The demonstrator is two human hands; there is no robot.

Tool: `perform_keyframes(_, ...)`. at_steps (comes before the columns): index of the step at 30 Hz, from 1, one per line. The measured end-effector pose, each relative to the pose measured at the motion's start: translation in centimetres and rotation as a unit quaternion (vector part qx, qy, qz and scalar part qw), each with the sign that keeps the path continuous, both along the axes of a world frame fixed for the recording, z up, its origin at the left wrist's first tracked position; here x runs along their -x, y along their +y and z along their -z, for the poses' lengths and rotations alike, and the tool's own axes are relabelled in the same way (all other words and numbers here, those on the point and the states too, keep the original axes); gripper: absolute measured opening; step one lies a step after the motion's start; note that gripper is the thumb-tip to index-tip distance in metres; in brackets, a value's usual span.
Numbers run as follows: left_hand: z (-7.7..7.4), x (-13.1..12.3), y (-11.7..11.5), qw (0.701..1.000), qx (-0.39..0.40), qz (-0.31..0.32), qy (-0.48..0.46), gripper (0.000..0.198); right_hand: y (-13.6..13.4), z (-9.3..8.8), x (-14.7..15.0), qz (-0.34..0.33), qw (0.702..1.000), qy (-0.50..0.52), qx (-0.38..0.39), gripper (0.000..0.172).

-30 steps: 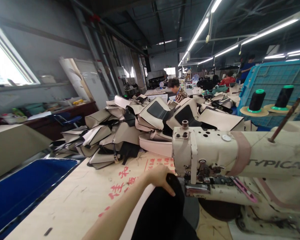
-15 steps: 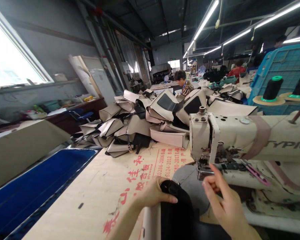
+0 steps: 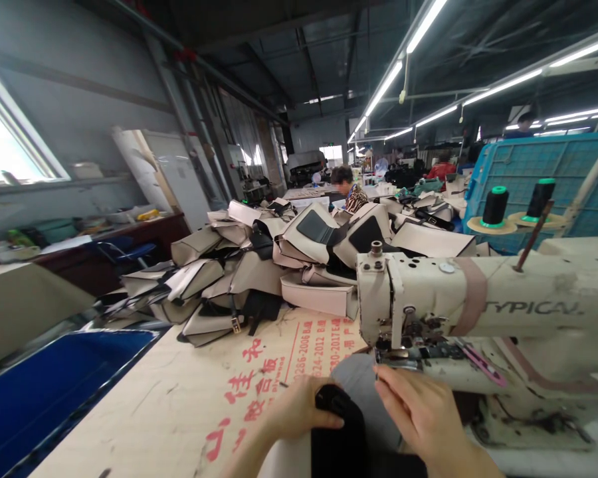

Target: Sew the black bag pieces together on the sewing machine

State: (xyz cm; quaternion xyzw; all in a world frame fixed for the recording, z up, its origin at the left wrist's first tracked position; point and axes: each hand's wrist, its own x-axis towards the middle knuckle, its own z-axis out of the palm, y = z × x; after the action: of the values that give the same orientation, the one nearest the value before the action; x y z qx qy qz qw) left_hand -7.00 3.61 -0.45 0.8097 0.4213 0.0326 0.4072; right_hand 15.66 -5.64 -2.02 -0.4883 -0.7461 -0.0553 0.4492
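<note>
My left hand is closed around the upper edge of a black bag piece, thumb in front. A pale panel shows along the left side of this piece, and its lower part runs out of the picture. My right hand is just below the needle end of a cream sewing machine. Its thumb and fingertips are pinched together; whatever may be between them is too small to make out. Behind the black piece, a rounded grey surface lies under the machine's needle end.
Beige and black bags are heaped behind the plywood tabletop. A blue bin stands at the left. Black thread spools and a blue crate are behind the machine. Pink-handled snips rest on it. A person sits beyond the heap.
My right hand has gone from a raised, spread forefinger to a pinch close to the needle area. My left hand keeps its hold. The view has shifted toward the right.
</note>
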Motion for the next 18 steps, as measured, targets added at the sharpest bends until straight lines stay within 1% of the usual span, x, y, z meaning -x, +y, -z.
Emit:
perform_keyframes(2, -0.3, 2.0, -1.5, 0.999, 0.014, -0.013, 0.046, 0.029, -1.4, 0.0, -0.6, 0.008, 0.999, 0.036, -0.012, 0.035)
perform_keyframes(3, -0.5, 3.1, -2.4, 0.997, 0.017, -0.028, 0.064, 0.025, -1.9, 0.0, -0.5, 0.010, 0.999, 0.038, -0.019, 0.038)
perform_keyframes(4, -0.9, 3.9, -3.4, 0.996, 0.016, -0.043, 0.075, 0.023, -2.4, 0.0, -0.1, 0.007, 1.000, 0.019, -0.020, 0.038)
perform_keyframes(6, -2.1, 4.8, -5.1, 0.995, 0.005, -0.058, 0.087, 0.019, -2.6, -0.2, 1.3, -0.021, 0.997, -0.069, -0.013, 0.034)
perform_keyframes(7, -2.9, 4.8, -5.8, 0.994, -0.004, -0.053, 0.091, 0.018, -2.5, -0.3, 2.2, -0.039, 0.992, -0.119, -0.003, 0.034)
perform_keyframes(9, -4.8, 3.8, -6.5, 0.994, -0.029, -0.019, 0.099, 0.017, -1.9, -0.7, 3.5, -0.083, 0.979, -0.183, 0.035, 0.032)
perform_keyframes(11, -7.0, 2.2, -6.5, 0.991, -0.072, 0.021, 0.108, 0.014, -0.9, -1.0, 3.8, -0.121, 0.971, -0.189, 0.080, 0.026)
perform_keyframes(12, -8.1, 1.3, -6.1, 0.988, -0.103, 0.036, 0.110, 0.013, -0.4, -1.0, 3.6, -0.131, 0.971, -0.174, 0.098, 0.022)
perform_keyframes(13, -9.3, 0.5, -5.6, 0.983, -0.136, 0.049, 0.113, 0.013, 0.1, -0.9, 3.3, -0.131, 0.976, -0.145, 0.100, 0.021)
perform_keyframes(14, -10.4, -0.4, -4.9, 0.977, -0.168, 0.058, 0.115, 0.014, 0.7, -0.8, 2.9, -0.120, 0.984, -0.105, 0.083, 0.021)
perform_keyframes(16, -12.3, -1.9, -3.2, 0.965, -0.225, 0.067, 0.117, 0.017, 1.9, -0.5, 2.4, -0.077, 0.997, -0.005, 0.018, 0.021)
perform_keyframes(18, -13.5, -3.3, -1.4, 0.956, -0.263, 0.057, 0.116, 0.020, 3.1, -0.2, 2.5, -0.006, 0.994, 0.097, -0.050, 0.016)
